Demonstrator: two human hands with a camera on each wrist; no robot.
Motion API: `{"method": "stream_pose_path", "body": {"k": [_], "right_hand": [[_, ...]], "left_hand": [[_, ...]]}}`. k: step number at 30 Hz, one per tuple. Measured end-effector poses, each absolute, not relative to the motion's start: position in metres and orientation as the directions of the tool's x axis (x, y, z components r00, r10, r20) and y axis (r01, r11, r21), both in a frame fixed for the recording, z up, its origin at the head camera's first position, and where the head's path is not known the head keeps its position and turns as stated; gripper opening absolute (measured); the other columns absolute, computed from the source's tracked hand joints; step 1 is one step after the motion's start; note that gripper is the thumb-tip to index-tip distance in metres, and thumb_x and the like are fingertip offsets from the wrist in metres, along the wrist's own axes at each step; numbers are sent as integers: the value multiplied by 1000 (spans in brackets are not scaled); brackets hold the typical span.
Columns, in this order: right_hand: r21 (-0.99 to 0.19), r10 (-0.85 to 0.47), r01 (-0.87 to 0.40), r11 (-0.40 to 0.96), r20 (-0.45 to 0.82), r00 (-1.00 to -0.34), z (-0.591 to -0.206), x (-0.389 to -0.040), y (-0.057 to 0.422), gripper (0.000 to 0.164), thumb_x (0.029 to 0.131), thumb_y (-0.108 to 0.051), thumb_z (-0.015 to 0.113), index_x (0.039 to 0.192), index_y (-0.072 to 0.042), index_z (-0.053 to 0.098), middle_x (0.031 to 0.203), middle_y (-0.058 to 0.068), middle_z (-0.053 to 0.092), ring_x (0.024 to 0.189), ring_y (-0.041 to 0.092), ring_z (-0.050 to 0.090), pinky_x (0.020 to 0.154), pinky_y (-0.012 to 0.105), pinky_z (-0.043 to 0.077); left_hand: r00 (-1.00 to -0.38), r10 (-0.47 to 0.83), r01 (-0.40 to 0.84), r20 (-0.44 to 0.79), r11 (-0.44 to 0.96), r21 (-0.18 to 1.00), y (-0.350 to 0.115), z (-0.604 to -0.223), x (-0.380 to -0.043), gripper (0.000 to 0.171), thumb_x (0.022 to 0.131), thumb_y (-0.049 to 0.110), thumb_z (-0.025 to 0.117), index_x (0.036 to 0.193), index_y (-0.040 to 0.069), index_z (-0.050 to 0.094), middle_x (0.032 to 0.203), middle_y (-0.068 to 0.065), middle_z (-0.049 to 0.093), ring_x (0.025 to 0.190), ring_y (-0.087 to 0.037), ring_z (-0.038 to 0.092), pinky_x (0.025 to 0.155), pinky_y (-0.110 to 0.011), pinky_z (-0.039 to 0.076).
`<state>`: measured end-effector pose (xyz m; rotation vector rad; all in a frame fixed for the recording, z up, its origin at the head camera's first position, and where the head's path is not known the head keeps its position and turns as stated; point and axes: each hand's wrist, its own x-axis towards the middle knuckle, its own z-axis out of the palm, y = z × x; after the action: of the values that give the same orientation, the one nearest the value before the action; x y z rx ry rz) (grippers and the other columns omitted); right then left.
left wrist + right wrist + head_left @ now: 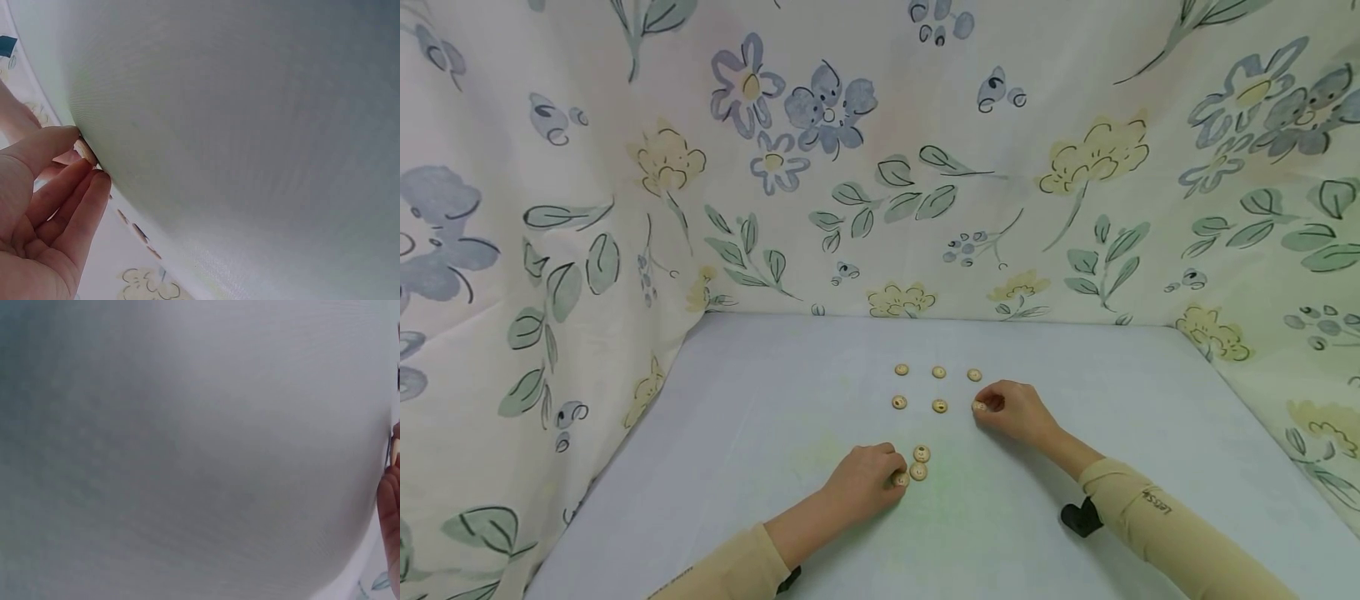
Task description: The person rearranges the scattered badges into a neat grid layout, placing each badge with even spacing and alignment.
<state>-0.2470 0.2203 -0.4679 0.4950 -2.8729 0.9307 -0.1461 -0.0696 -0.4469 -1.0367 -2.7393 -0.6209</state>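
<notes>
My left hand [867,482] pinches a small round wooden disc [900,479] with dark marks on its face, at the table's surface. Thumb and fingertips grip that disc [86,152] by its edges in the left wrist view. Just right of it lie two more wooden discs, an upper one [921,453] and a lower one [918,472], close against each other. Farther back, my right hand [1015,410] holds another wooden disc [978,406] between thumb and fingers, at the right end of the nearer row. Only part of the right hand [389,506] shows in the right wrist view.
Left of the right hand, two discs [940,406] [899,402] continue the nearer row. Behind them runs a row of three discs, the middle one [939,372] among them. A pale cloth covers the table [760,383], and a floral curtain [880,225] hangs at its back and sides.
</notes>
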Motion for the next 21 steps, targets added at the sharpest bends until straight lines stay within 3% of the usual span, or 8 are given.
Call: {"method": "stream_pose_path", "body": {"k": [21], "right_hand": [[-551,-287,-335,764,176,-942,-469,-248,221,19,81,-17,77,96,-7,73,85,-2,64,79,12,58,71,32,50]], "left_hand": [[-741,603,672,295,670,315,-69,-447,-147,13,75,5,78,76,10,66,72,3,57,61,-5,48,58,-21,40]]}}
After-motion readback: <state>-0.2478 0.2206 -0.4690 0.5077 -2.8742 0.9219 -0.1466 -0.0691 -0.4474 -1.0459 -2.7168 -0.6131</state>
